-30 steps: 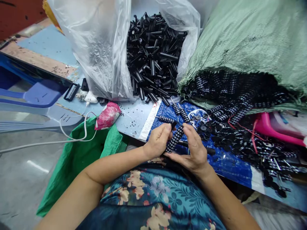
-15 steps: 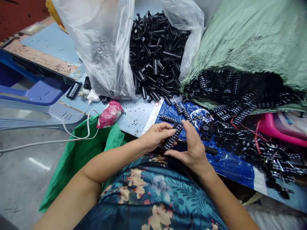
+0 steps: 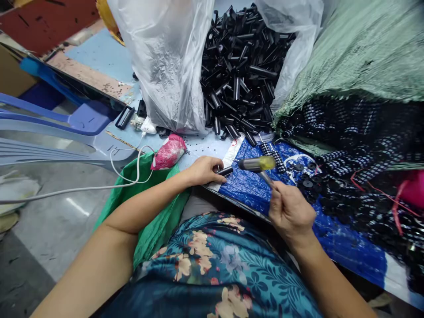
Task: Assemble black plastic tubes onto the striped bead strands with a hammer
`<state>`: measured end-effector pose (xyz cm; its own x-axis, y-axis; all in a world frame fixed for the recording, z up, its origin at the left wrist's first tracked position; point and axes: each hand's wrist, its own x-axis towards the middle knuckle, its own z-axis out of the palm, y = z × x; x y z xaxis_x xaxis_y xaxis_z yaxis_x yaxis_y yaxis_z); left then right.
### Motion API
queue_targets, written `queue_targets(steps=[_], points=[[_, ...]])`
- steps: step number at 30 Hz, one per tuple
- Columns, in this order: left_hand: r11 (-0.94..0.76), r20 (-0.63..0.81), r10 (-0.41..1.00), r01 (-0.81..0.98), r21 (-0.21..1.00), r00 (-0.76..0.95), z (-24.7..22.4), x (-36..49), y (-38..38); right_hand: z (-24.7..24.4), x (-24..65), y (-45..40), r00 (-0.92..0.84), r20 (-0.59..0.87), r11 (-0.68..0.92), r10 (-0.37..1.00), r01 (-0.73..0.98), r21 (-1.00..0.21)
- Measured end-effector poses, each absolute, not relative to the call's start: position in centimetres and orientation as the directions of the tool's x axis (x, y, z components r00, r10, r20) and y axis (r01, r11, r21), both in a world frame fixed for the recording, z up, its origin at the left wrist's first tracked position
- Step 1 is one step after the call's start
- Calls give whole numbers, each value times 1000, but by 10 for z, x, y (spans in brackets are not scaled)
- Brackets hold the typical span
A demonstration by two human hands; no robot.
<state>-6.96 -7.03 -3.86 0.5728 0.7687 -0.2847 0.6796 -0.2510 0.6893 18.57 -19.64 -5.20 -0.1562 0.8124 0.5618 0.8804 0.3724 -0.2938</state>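
Over the tabletop (image 3: 198, 151), the left hand (image 3: 204, 171) pinches a black tube (image 3: 225, 171) pointing sideways toward the hammer (image 3: 255, 164) clasped in the right hand (image 3: 293, 210).

The garment (image 3: 218, 269) worn is glossy, teal and flower-printed.
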Motion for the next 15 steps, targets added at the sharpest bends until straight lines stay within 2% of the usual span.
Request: queue_targets(steps=[2,4,8,10,15], points=[[-214,-299,755,649,730,584,-39,-68,-67,-52,179,-188,-240,456,363,857,909,-205],[-199,-305,738,626,754,602,-40,-67,-62,-51,175,-185,-288,403,379,869,910,-166],[-204,-323,704,616,761,632,-43,-69,-53,-47,166,-186,-320,581,553,748,785,-280],[-211,-330,689,614,761,645,-45,-67,-49,-47,158,-187,-369,602,625,708,724,-291],[-279,-338,689,666,692,641,-45,-55,-48,-57,144,-188,-538,392,637,747,747,-189]])
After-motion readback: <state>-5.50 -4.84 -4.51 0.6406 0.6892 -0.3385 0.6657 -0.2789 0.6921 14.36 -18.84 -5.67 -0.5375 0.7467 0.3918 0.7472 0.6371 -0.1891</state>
